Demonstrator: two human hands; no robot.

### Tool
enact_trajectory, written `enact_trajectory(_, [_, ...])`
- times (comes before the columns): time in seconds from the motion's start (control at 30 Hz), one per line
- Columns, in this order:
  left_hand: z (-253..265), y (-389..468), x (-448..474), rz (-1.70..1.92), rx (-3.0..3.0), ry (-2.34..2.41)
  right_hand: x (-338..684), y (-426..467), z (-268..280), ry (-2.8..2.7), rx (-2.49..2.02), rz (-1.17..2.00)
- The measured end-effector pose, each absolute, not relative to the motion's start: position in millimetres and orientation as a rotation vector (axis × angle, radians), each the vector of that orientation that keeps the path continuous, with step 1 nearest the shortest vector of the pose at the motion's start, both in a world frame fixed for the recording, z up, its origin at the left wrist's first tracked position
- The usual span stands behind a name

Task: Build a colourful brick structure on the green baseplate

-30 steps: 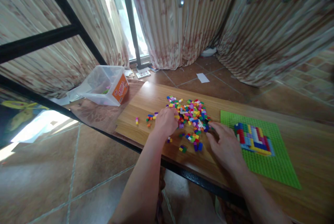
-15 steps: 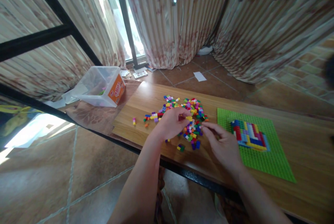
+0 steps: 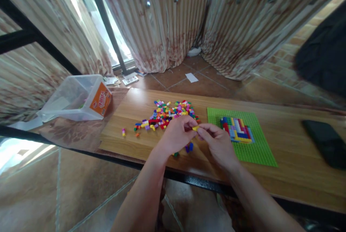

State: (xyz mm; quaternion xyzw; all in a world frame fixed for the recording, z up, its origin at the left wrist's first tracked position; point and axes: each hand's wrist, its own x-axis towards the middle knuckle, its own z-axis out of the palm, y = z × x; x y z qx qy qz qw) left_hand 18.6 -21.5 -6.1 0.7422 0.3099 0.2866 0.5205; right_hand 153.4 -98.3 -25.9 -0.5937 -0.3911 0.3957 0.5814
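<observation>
Between my two hands is a small yellow toy brick (image 3: 195,128). My left hand (image 3: 177,133) pinches it from the left, and the fingertips of my right hand (image 3: 216,142) close on it from the right. Behind and left of my left hand spreads a pile of loose toy bricks (image 3: 163,112) in many colours, partly hidden by that hand. Just right of my right hand lies a green baseplate (image 3: 261,149). On it sits a flat, multicoloured brick build (image 3: 239,131). A few blue bricks (image 3: 190,147) lie below my hands.
A wooden table (image 3: 121,116) carries all this. At its left end stands a clear plastic box (image 3: 72,98) with an orange label. A black phone (image 3: 325,142) lies at the right. Beyond are striped curtains (image 3: 156,26) and a tiled floor with papers (image 3: 191,77).
My hands have come together, and my right hand now meets the yellow brick at my left fingertips. The view has shifted right, bringing the phone into sight.
</observation>
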Motion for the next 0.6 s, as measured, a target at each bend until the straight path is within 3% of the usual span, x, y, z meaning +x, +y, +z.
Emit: enact_trajectory(0.6, [6, -30, 23, 0.512, 1.459, 0.606, 174, -117, -14, -0.884, -1.302, 1.195])
